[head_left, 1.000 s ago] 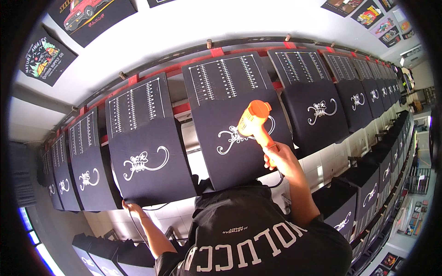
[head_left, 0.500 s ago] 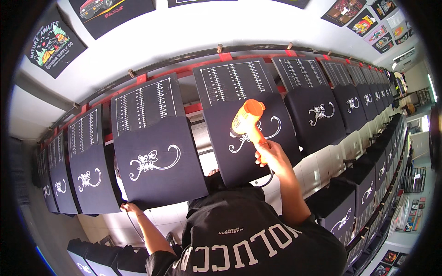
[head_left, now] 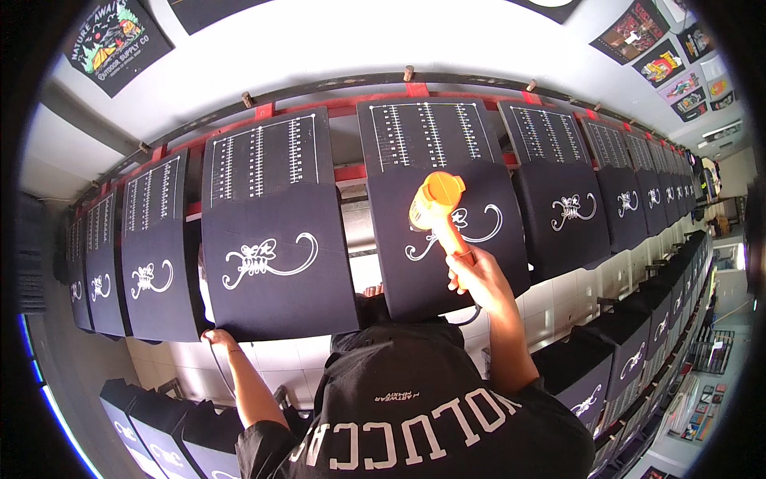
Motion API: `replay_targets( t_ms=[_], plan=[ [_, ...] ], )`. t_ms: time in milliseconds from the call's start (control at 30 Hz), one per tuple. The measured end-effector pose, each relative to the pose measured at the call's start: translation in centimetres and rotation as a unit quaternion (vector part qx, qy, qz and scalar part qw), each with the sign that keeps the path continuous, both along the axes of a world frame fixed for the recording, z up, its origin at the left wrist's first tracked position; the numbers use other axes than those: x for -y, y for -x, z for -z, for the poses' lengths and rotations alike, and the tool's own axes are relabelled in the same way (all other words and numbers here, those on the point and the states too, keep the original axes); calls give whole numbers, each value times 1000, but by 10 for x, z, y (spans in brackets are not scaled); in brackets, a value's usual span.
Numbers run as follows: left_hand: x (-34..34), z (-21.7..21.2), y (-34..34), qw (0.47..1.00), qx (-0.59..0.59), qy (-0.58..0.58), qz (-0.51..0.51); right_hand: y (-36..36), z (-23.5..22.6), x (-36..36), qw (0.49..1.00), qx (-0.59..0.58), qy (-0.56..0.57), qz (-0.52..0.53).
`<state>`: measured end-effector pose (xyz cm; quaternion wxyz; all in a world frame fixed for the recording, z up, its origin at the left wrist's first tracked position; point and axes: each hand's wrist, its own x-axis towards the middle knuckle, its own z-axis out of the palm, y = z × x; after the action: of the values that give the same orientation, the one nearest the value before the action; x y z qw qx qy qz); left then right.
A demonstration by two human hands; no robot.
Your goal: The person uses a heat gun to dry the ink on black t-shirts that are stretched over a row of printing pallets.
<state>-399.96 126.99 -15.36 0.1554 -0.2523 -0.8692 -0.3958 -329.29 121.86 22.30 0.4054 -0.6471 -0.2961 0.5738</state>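
Observation:
My right hand (head_left: 477, 275) grips the handle of an orange heat gun (head_left: 436, 201). Its nozzle points at the white scroll print (head_left: 479, 231) on a black shirt (head_left: 447, 271) stretched over a flat board in front of me. My left hand (head_left: 215, 337) is at the lower edge of the neighbouring black shirt (head_left: 275, 271) on my left, which has the same white print. The fingers are curled on a thin dark cord (head_left: 220, 371) that runs down along my forearm.
A long curved row of boards with black printed shirts runs left (head_left: 152, 279) and right (head_left: 570, 215) along a red rail (head_left: 351, 172). More such boards stand lower right (head_left: 630, 359) and lower left (head_left: 159, 431). Printed shirts hang on the white wall (head_left: 116, 36).
The heat gun has stayed over the same print, shifting only slightly. My left hand has risen a little toward the left shirt's lower edge. My view has tilted slightly.

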Motion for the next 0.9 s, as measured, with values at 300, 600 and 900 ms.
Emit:
replay_targets(
  t_ms=[300,600,900],
  plan=[
    [9,8,-11,988,-90,128,13,-32,4,24,998,38,29,36],
    [12,23,11,400,-729,470,-297,-39,-6,43,994,36,37,99],
    [5,3,-5,959,-191,207,31,-20,-2,45,997,33,8,68]
  ],
)
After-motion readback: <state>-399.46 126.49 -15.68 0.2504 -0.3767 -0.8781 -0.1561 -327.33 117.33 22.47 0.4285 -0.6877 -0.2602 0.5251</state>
